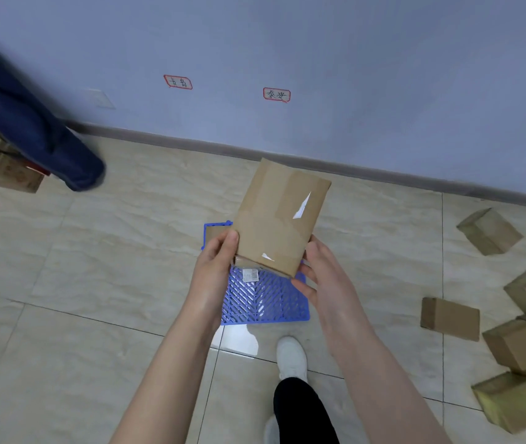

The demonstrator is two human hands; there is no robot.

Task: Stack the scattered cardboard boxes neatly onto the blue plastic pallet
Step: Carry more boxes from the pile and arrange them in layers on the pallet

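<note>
Hiding much of the blue pallet [264,299] and a labelled box [250,272] lying on it, a flat cardboard box [279,216] is gripped at its near corners by the left hand [215,264] and right hand [321,274], its long axis tilting away toward the wall [319,59].

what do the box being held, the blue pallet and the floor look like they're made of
Held box: brown cardboard, matte, with glossy clear tape catching light. Blue pallet: looks like moulded plastic, an even colour with an open slatted grid. Floor: probably glazed ceramic or stone-look tile, with grout lines and a bright reflection.
</note>
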